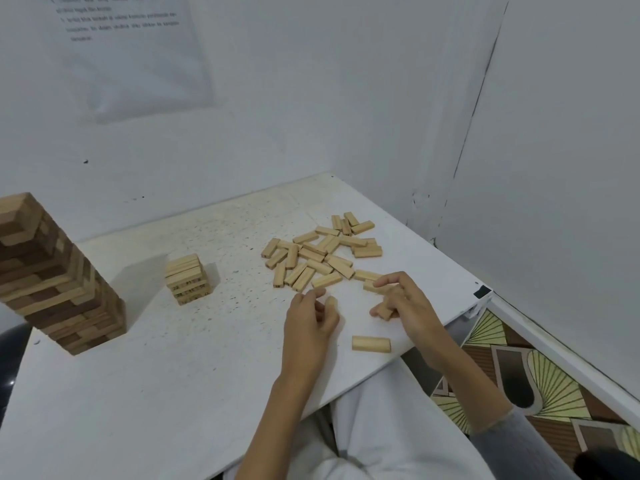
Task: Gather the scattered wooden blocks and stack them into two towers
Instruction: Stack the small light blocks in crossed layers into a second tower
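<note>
A pile of scattered light wooden blocks [322, 252] lies on the white table [173, 375] at the right. A tall tower [52, 275] of mixed dark and light blocks stands at the far left. A short tower [187, 278] of several light layers stands beside it. My left hand [308, 323] has curled fingers around a block [331, 302] whose end shows by the fingertips. My right hand [405, 303] holds a block [382, 312] between thumb and fingers, over another block [374, 287]. A single block [371, 343] lies between my hands near the table edge.
White walls close the table in at the back and right. A printed sheet [138, 46] hangs on the back wall. The table's right edge drops to a patterned floor [519, 375]. My lap in white cloth [381, 427] sits below the front edge.
</note>
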Demonstrator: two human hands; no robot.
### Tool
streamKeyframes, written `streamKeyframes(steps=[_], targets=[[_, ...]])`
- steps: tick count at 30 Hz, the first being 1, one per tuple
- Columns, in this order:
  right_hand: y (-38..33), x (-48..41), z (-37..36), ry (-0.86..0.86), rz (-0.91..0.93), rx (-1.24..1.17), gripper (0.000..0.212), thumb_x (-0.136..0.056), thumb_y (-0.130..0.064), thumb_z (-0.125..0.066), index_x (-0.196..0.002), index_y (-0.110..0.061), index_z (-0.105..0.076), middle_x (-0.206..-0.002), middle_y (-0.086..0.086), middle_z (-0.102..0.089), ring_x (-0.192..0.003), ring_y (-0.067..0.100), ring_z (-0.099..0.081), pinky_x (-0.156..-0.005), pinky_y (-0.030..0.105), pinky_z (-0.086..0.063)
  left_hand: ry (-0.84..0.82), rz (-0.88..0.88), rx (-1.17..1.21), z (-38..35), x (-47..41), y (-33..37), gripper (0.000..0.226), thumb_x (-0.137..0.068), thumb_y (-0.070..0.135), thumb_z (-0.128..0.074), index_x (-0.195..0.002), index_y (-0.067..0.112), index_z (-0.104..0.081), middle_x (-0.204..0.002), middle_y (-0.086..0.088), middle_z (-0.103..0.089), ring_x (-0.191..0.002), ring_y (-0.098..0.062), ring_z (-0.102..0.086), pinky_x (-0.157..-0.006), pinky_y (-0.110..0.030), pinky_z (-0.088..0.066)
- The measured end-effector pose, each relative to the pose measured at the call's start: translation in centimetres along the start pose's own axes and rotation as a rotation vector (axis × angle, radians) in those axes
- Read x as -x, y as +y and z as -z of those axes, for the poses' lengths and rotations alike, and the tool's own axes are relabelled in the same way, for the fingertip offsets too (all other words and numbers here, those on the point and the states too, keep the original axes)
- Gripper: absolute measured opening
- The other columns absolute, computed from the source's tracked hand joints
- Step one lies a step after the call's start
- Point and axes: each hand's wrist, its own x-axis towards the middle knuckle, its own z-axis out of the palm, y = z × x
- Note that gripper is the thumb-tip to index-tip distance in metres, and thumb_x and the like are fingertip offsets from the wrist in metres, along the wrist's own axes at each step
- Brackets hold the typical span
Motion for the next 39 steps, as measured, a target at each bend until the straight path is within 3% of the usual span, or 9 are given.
streamKeyframes(steps=[4, 7, 11, 18, 21, 25, 31, 33, 39], targets=[[-0.6, 0.3, 0.5, -0.122, 0.027, 0.054, 0.016, -0.067, -0.013, -0.042, -0.075, -0.014, -0.055, -0.064, -0.004, -0.043, -0.059, 0.007, -0.040, -0.055, 0.014, -0.033, -0.066, 0.069, 0.142, -0.1, 0.0, -0.1, 0.023, -0.097, 0.007, -0.050, -0.116, 0.010, -0.061, -0.083, -0.009, -0.051, -0.064, -0.007, -0.043, -0.060, -0.008, -0.038], [-0.2, 0.7, 0.8, -0.269, 0.082, 0.352, 0.006, -0.081, -0.024, -0.064, -0.087, -0.025, -0.062, -0.082, -0.004, -0.045, -0.069, 0.003, -0.043, -0.065, 0.018, -0.038, -0.095, 0.132, 0.261, -0.2, 0.4, 0.2, 0.022, -0.096, 0.004, -0.044, -0.105, 0.013, -0.062, -0.078, -0.008, -0.049, -0.062, -0.006, -0.041, -0.055, -0.010, -0.035], [0.8, 0.9, 0.7, -0.430, 0.135, 0.715, 0.025, -0.078, -0.040, -0.076, -0.096, -0.033, -0.061, -0.094, -0.011, -0.045, -0.084, 0.000, -0.046, -0.071, 0.017, -0.034, -0.144, 0.203, 0.467, 0.3, 0.9, 1.0, 0.023, -0.099, 0.007, -0.041, -0.109, 0.015, -0.061, -0.086, -0.001, -0.061, -0.066, 0.006, -0.054, -0.062, -0.005, -0.042], [0.9, 0.5, 0.1, -0.256, 0.192, 0.425, 0.014, -0.081, -0.029, -0.076, -0.088, -0.024, -0.064, -0.088, -0.007, -0.064, -0.075, -0.004, -0.055, -0.070, 0.018, -0.040, -0.114, 0.303, 0.657, 1.0, 0.8, 1.2, 0.027, -0.103, 0.016, -0.039, -0.113, 0.014, -0.064, -0.095, 0.000, -0.065, -0.072, 0.008, -0.060, -0.065, -0.007, -0.046], [0.6, 0.2, -0.5, -0.232, 0.186, 0.367, 0.022, -0.083, -0.030, -0.074, -0.101, -0.027, -0.062, -0.086, -0.005, -0.059, -0.056, -0.008, -0.049, -0.057, 0.012, -0.033, -0.060, 0.297, 0.659, 1.1, 0.7, 1.0, 0.021, -0.100, 0.010, -0.047, -0.112, 0.013, -0.064, -0.092, -0.001, -0.065, -0.068, 0.008, -0.059, -0.064, -0.008, -0.047], [0.6, -0.2, -2.4, -0.223, 0.238, 0.259, 0.019, -0.082, -0.024, -0.075, -0.098, -0.026, -0.066, -0.074, -0.021, -0.054, -0.058, -0.007, -0.048, -0.057, 0.011, -0.034, 0.011, 0.298, 0.643, 1.6, 0.8, 0.5, 0.018, -0.098, 0.011, -0.052, -0.108, 0.016, -0.067, -0.095, 0.000, -0.071, -0.079, 0.001, -0.063, -0.069, -0.010, -0.048], [0.6, -1.2, -5.6, -0.269, 0.208, 0.084, 0.009, -0.085, -0.022, -0.072, -0.093, -0.025, -0.072, -0.072, -0.016, -0.054, -0.064, 0.014, -0.046, -0.064, 0.022, -0.040, 0.117, 0.288, 0.659, 2.9, 0.8, -1.2, 0.012, -0.091, 0.018, -0.065, -0.100, 0.020, -0.073, -0.098, -0.007, -0.073, -0.101, -0.027, -0.064, -0.091, -0.037, -0.050], [0.6, -1.5, -6.6, -0.286, 0.200, 0.035, 0.010, -0.088, -0.019, -0.068, -0.096, -0.020, -0.073, -0.076, -0.013, -0.059, -0.073, 0.005, -0.053, -0.070, 0.015, -0.041, 0.155, 0.307, 0.683, 3.5, 0.9, -1.9, 0.015, -0.085, 0.029, -0.069, -0.097, 0.024, -0.074, -0.099, -0.012, -0.072, -0.103, -0.035, -0.062, -0.094, -0.046, -0.048], [0.5, -2.0, -10.2, -0.294, 0.193, 0.037, 0.013, -0.089, -0.016, -0.067, -0.102, -0.017, -0.071, -0.078, -0.009, -0.060, -0.077, 0.003, -0.058, -0.073, 0.012, -0.045, 0.193, 0.330, 0.618, 5.6, 1.1, -4.0, 0.020, -0.096, 0.017, -0.059, -0.112, 0.024, -0.068, -0.107, -0.001, -0.073, -0.109, -0.017, -0.064, -0.097, -0.035, -0.047]])
